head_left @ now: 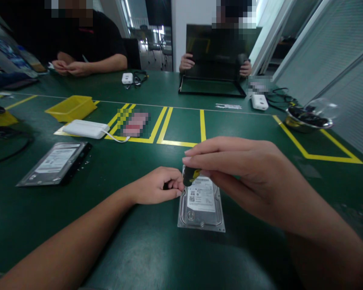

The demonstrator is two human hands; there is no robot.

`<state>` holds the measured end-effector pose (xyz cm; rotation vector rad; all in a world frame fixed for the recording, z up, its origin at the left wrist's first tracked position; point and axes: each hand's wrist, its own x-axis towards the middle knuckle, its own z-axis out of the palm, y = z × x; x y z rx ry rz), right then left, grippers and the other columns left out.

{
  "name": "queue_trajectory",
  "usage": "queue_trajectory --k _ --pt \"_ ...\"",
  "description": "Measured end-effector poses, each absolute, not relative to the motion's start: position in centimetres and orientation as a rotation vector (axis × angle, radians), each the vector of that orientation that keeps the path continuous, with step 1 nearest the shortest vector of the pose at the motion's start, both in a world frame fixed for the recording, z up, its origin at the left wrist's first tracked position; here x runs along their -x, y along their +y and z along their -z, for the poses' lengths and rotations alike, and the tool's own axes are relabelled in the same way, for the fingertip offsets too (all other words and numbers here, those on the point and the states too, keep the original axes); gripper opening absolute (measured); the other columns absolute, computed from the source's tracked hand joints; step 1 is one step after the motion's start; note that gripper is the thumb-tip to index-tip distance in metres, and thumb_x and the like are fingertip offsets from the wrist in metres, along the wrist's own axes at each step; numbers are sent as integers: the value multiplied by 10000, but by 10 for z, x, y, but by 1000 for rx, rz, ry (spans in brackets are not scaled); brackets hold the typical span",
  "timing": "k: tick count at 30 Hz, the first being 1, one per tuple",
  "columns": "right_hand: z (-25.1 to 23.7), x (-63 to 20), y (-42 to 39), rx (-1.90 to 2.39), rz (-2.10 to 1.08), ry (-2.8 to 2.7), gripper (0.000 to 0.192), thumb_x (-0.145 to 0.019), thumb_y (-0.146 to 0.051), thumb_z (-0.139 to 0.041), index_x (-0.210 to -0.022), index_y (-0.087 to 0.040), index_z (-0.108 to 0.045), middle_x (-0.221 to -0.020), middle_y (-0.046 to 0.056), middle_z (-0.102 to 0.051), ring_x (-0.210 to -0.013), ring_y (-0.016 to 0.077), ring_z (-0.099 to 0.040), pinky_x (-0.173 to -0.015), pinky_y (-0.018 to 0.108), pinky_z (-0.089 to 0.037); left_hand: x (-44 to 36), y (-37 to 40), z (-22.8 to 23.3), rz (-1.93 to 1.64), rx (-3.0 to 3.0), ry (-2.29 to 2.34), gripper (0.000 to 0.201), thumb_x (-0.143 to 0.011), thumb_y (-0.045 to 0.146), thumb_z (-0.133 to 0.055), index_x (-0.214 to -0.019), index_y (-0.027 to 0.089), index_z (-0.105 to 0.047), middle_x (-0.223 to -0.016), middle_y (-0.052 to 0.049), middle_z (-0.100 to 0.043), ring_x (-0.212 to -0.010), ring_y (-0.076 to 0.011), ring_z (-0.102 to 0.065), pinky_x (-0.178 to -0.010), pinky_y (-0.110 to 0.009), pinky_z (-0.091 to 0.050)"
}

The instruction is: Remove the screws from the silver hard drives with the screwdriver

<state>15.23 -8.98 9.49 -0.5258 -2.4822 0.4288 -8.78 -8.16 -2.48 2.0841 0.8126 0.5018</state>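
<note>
Handling a tool over a covered hard drive (201, 215): opening not yet evident

Far left, a second hard drive (53, 160) lies label up on the green surface (139, 249), well apart from both hands; it also appears intact, light specks beside it. Next, the left hand (157, 186) rests at the left edge of the hard drive, fingers curled in narrowly; whether they pinch anything cannot be told. The hard drive lies flat in front of the person, label up, top plate in place; screw condition is hidden or too small to verify. Right, the right hand (248, 173) holds a dark handle (188, 178) with yellow marking between thumb and fingers, above the label's upper part. Assessment: early stage; fastener work probably outstanding.
</note>
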Motion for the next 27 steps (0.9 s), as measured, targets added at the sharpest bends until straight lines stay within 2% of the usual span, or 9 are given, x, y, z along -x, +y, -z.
queue_trajectory --k 7,13,18,22,27 --pt "-92 -147 -91 669 -308 -2434 249 -939 -166 -557 -1142 -168 -700 -1078 40 -691 -952 117 -632 -823 235 -503 87 -81 26 -477 -2052 827 22 -839 176 -607 -838 154 -605 -735 20 -555 -655 -104 -495 -598 -228 -389" --pt "-90 -146 -91 696 -284 -2414 240 -939 -207 -562 -1133 -199 -703 -1048 58 -675 -914 149 -622 -777 286 -509 87 -82 26 -487 -2057 842 34 -839 186 -610 -849 154 -613 -751 13 -580 -658 -106 -505 -593 -226 -389" --pt "-90 -144 -93 680 -285 -2402 223 -942 -257 -574 -1101 -193 -716 -1047 68 -659 -928 161 -611 -769 294 -499 86 -82 24 -493 -2051 834 34 -833 175 -602 -862 157 -604 -767 11 -570 -682 -117 -518 -606 -232 -405" --pt "-89 -144 -93 660 -335 -2378 214 -947 -221 -560 -1078 -184 -724 -1018 54 -659 -915 137 -611 -757 264 -493 87 -82 25 -486 -2078 834 35 -831 163 -601 -865 158 -610 -779 7 -578 -709 -126 -525 -623 -241 -417" --pt "-91 -146 -93 588 -389 -2409 244 -954 -142 -511 -1100 -183 -702 -1100 37 -701 -999 125 -636 -851 253 -509 88 -81 27 -473 -2086 820 78 -854 187 -589 -920 150 -609 -814 -4 -598 -702 -119 -531 -624 -240 -426"
